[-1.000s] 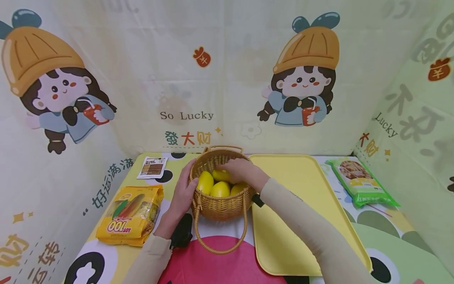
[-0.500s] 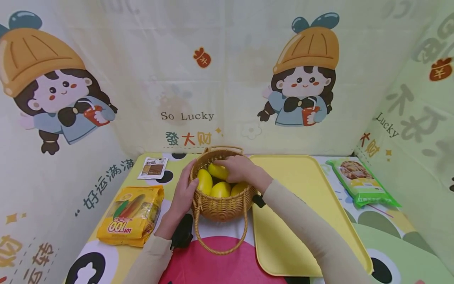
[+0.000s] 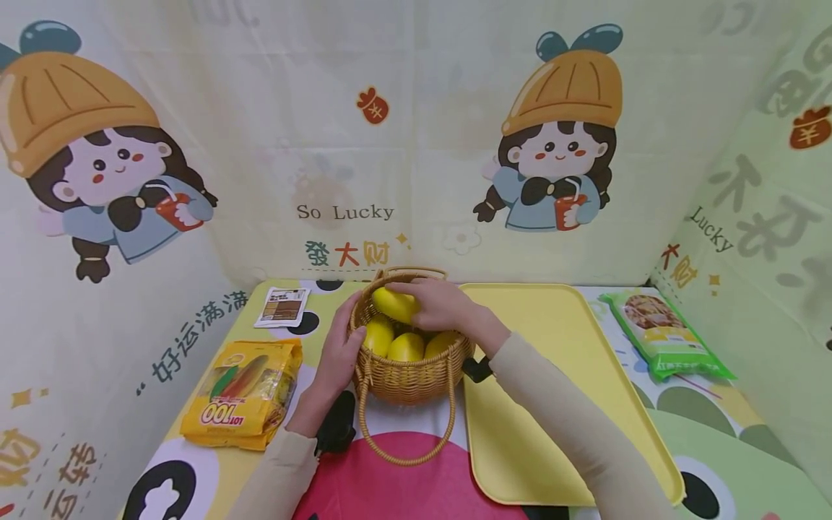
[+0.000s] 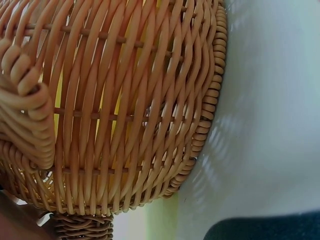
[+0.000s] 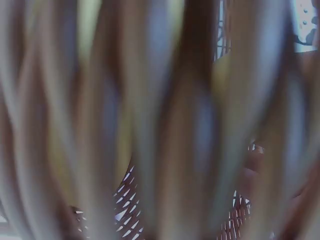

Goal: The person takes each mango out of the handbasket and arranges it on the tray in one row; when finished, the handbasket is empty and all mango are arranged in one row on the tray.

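Booth-like setup, room type unclear: cartoon-printed cloth [image 3: 429, 123] rising behind and either side of patterned tabletop [image 3: 383, 487].

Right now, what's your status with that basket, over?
Left hand holding the wicker basket. Right hand gripping a yellow fruit; more fruits in the basket. Front handle hanging down, seemingly no obstacle.

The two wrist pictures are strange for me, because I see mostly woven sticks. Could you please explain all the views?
No machine: a person works barehanded. The head camera looks forward and down; each wrist view is close to the wicker basket, so weave fills most of it. The left hand grips the basket's rim; the right hand holds a yellow fruit, with similar fruits in the basket. On the table lie a yellow tray, yellow package, white packet and green package.
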`<state>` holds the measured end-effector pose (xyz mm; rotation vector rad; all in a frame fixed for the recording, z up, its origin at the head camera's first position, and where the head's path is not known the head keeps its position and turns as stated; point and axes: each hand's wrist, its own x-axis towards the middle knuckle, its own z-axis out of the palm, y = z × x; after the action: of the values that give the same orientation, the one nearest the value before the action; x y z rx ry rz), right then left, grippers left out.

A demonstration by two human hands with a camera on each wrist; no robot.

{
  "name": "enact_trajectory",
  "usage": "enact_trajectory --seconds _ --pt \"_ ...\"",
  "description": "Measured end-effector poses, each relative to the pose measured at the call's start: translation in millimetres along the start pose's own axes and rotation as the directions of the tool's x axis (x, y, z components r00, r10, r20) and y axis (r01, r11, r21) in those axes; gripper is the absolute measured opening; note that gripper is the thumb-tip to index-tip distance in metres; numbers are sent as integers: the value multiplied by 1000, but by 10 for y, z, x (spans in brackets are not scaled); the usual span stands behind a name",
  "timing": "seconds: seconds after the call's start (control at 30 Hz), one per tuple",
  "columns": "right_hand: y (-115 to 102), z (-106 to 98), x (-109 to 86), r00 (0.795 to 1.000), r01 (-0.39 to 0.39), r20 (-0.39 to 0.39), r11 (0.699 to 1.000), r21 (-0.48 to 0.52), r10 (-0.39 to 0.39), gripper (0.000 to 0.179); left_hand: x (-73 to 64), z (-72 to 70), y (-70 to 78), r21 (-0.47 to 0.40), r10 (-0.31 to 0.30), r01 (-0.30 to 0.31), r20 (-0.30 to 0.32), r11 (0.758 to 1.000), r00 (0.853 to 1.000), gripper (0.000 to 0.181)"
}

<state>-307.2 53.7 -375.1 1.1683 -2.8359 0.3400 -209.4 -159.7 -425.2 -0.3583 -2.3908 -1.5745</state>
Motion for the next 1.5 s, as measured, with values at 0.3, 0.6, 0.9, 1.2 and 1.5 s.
enact_trajectory --seconds 0.3,0.6,0.9,1.2,1.5 --pt "6 -34 -75 995 -4 -96 997 81 12 71 -33 -15 130 6 15 -15 -15 1000 1000 60" --pt "70 -44 -203 974 61 -224 939 339 17 75 -33 -18 117 -6 22 -22 -15 1000 1000 59" --pt "140 8 -271 955 80 -278 813 577 104 76 -30 -17 104 -10 34 -34 -26 999 999 59" --pt "142 13 -431 886 126 -395 693 710 244 77 -35 12 127 -18 20 -21 -26 1000 999 58" --pt "-16 -209 -679 814 148 -506 742 654 285 75 -48 -5 138 -12 19 -20 -43 1000 999 58"
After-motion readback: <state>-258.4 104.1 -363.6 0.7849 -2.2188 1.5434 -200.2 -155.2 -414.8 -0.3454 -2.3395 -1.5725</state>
